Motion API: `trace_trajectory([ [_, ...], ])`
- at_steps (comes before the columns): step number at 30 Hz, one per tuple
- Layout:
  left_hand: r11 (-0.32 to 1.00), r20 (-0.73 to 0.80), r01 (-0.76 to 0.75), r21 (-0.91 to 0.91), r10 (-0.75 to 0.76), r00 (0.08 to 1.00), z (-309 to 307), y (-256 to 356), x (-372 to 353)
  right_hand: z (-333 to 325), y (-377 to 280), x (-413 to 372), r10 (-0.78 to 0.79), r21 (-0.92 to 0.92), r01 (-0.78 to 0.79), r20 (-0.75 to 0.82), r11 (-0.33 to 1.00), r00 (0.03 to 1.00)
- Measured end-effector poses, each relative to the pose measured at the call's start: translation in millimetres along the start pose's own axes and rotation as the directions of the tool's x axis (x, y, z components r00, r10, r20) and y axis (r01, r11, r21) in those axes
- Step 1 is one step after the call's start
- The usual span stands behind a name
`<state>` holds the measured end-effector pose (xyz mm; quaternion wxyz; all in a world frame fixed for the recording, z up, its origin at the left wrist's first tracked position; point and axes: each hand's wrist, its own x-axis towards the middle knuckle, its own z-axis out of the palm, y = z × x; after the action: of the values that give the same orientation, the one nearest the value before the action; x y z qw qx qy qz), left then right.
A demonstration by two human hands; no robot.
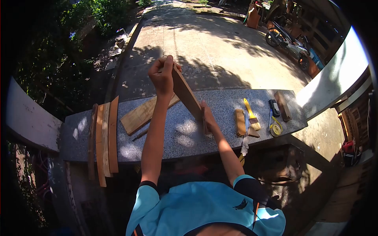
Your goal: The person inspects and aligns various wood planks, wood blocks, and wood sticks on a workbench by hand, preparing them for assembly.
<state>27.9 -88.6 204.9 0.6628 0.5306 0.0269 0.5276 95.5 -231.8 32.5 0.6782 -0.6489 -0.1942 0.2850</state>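
My left hand (163, 76) grips the upper far end of a brown wooden board (186, 94), which is held tilted above the speckled stone countertop (173, 145). Against the board's lower near end is my right hand (209, 118), and it appears to hold a small flat piece whose details are hidden. Beneath my left forearm lies a pale wooden plank (139, 114), with a dark slim tool (140, 134) beside it. Several long wood strips (105, 137) lie side by side across the counter's left part.
On the right stand a wooden block (239, 122), a yellow-handled brush (252, 115), a yellow tape roll (276, 129), a black tool (274, 108) and a dark wood block (282, 106). White pillars flank the counter. A motorcycle (289, 44) is parked beyond.
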Motion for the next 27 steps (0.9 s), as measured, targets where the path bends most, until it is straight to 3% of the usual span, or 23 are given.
trace_trajectory([
  [2,0.999,0.04,-0.034,0.04,0.033,0.999,7,9,-6,17,-3,3,0.084,0.105,-0.09,0.059,0.99,0.995],
  [5,0.99,0.113,-0.131,0.051,0.125,0.986,20,8,-15,40,-65,0,0.048,0.274,-0.076,0.107,0.959,0.993],
  [7,0.973,0.125,-0.198,0.118,0.183,0.975,28,2,-16,45,-116,5,-0.188,0.288,0.133,0.171,0.948,0.967],
  [9,0.965,0.143,-0.17,0.198,0.143,0.979,37,2,-20,45,-163,12,-0.4,0.341,0.326,0.175,0.882,0.9],
  [12,0.936,0.118,-0.217,0.277,0.191,0.974,49,2,-24,50,-207,6,-0.594,0.367,0.515,0.147,0.775,0.791],
  [13,0.95,0.09,-0.194,0.246,0.176,0.98,48,2,-24,47,-194,5,-0.449,0.311,0.382,0.186,0.871,0.874],
  [15,0.972,0.049,-0.142,0.186,0.135,0.99,35,5,-25,39,-125,5,-0.277,0.15,0.251,0.185,0.956,0.943],
  [16,0.967,0.017,-0.165,0.195,0.165,0.986,28,9,-25,37,-77,8,-0.273,0.045,0.269,0.161,0.962,0.948],
  [17,0.961,0.007,-0.197,0.193,0.199,0.98,28,10,-24,35,-34,6,-0.104,0.143,0.091,0.088,0.986,0.991],
  [18,0.955,-0.005,-0.225,0.193,0.23,0.973,27,11,-25,33,-33,1,0.12,0.134,-0.139,0.141,0.981,0.983],
  [20,0.94,0.0,-0.259,0.221,0.265,0.964,28,10,-32,32,-36,1,-0.022,0.125,0.011,0.082,0.992,0.996],
  [21,0.918,0.014,-0.296,0.263,0.303,0.953,35,10,-35,39,-70,-14,-0.092,0.114,0.086,0.056,0.99,0.994],
  [23,0.87,0.05,-0.35,0.348,0.356,0.933,46,8,-43,41,-127,-14,-0.301,0.223,0.266,0.141,0.938,0.943],
  [25,0.83,0.077,-0.43,0.355,0.432,0.898,53,6,-42,40,-190,-26,-0.4,0.38,0.276,0.302,0.883,0.865],
  [27,0.795,0.104,-0.479,0.371,0.477,0.872,50,2,-43,46,-206,-36,-0.479,0.406,0.35,0.277,0.844,0.833],
])
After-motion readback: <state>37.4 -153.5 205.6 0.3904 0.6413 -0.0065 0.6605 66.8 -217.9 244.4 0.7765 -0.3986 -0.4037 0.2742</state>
